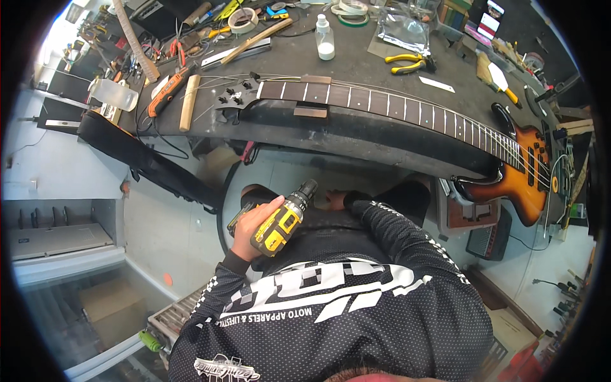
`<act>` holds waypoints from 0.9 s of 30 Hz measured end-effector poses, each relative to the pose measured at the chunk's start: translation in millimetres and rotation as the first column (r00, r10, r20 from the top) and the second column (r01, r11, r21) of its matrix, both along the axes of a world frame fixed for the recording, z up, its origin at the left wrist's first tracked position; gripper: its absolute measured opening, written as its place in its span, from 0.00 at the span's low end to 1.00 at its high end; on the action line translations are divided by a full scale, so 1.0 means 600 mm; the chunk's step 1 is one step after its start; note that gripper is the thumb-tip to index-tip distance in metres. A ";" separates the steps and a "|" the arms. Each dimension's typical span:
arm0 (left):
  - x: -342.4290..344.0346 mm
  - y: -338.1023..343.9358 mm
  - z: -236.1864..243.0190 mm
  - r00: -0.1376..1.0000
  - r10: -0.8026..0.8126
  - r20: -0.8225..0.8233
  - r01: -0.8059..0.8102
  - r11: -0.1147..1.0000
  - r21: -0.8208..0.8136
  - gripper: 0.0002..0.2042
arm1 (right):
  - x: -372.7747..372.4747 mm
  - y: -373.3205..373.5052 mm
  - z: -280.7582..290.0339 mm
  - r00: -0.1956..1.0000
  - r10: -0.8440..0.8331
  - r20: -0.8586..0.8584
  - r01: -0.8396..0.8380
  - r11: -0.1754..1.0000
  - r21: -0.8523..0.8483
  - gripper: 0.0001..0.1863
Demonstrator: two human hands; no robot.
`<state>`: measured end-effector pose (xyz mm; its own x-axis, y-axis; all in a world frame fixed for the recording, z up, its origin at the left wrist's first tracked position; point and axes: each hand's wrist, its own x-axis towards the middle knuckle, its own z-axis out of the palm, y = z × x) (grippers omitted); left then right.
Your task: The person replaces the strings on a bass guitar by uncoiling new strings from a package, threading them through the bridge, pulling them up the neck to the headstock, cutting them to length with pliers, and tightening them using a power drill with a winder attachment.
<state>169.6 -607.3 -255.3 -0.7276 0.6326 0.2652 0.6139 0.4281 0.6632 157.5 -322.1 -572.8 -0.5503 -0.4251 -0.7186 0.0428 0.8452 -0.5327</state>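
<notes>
The left hand (pixel 249 228) wraps around the grip of a yellow-and-black cordless drill (pixel 282 219), held below the bench edge with its knurled dark chuck pointing up toward the workbench (pixel 356 130). The right hand (pixel 332 200) is mostly hidden behind the drill and a black mesh sleeve, so its grasp cannot be told. On the dark bench lies a sunburst bass guitar (pixel 503 153), its fretted neck (pixel 382 104) long and glossy.

A dark workbench (pixel 356 137) stands over a pale floor (pixel 159 223).
</notes>
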 end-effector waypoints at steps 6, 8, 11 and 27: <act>-0.006 -0.003 -0.016 0.996 0.021 -0.090 -0.016 0.998 0.058 0.36 | 0.018 -0.001 0.008 0.991 0.054 -0.118 -0.046 0.996 0.071 0.47; 0.002 -0.006 -0.011 0.993 0.032 -0.117 -0.014 0.988 0.153 0.36 | 0.021 0.007 0.013 0.993 0.055 -0.106 -0.047 0.996 0.081 0.49; 0.023 -0.027 -0.007 0.986 0.114 0.121 -0.144 0.952 0.272 0.30 | 0.006 -0.004 0.030 0.986 0.160 -0.037 -0.154 0.978 0.141 0.54; -0.207 -0.227 0.142 0.826 0.551 -0.118 -0.503 0.815 0.287 0.44 | 0.005 -0.062 0.125 0.966 0.176 -0.192 -0.182 0.983 -0.011 0.33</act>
